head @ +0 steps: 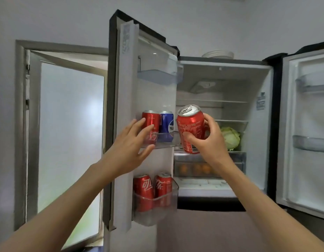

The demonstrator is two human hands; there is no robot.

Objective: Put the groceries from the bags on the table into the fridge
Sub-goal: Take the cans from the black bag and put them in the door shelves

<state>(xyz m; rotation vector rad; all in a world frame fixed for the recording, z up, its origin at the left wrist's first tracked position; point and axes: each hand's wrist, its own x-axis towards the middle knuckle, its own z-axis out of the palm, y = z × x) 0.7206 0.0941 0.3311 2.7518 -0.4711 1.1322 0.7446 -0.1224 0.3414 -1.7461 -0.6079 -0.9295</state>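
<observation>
Our right hand (210, 137) grips red cola can (191, 129), tilted, in front of open fridge (224, 73). Our left hand (134, 142), fingers spread loose, touches red can (151, 120) on middle door shelf (163, 145); blue can (166, 121) at its 3 o'clock. Two red cans (152, 188) in bin at 6 o'clock. Cabbage (230, 138) at 3 o'clock of held can.

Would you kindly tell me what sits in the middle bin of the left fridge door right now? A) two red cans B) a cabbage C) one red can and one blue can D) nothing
C: the middle door bin holds a red can with a blue can beside it.
</observation>
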